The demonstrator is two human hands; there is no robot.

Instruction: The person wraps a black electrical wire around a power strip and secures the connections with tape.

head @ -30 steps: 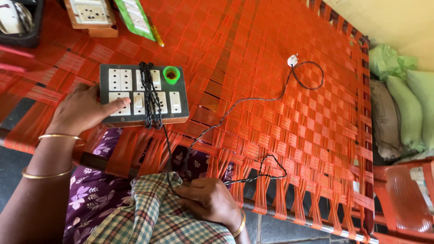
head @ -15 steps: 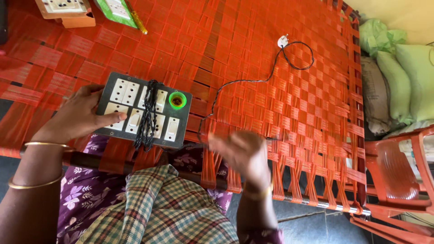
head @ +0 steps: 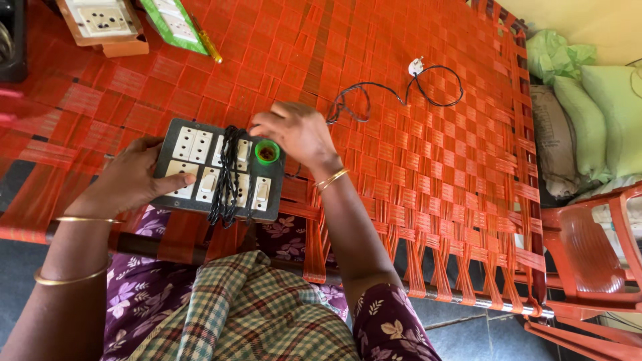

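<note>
Right hand [head: 297, 134] moved up from lap to switchboard [head: 217, 170] top edge, fingers curled, seemingly pinching black cord [head: 227, 175]. Left hand [head: 130, 182] grips board's left end on woven cot [head: 414, 200]. Several turns wound; cord tail and plug [head: 416, 65] lie loose.

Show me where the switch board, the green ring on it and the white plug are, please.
switch board [head: 194, 164]: head view, on a white switch at its left part.
green ring [head: 267, 152]: head view, on its rim.
white plug [head: 416, 65]: head view, on its body, at the cord's end.
</note>
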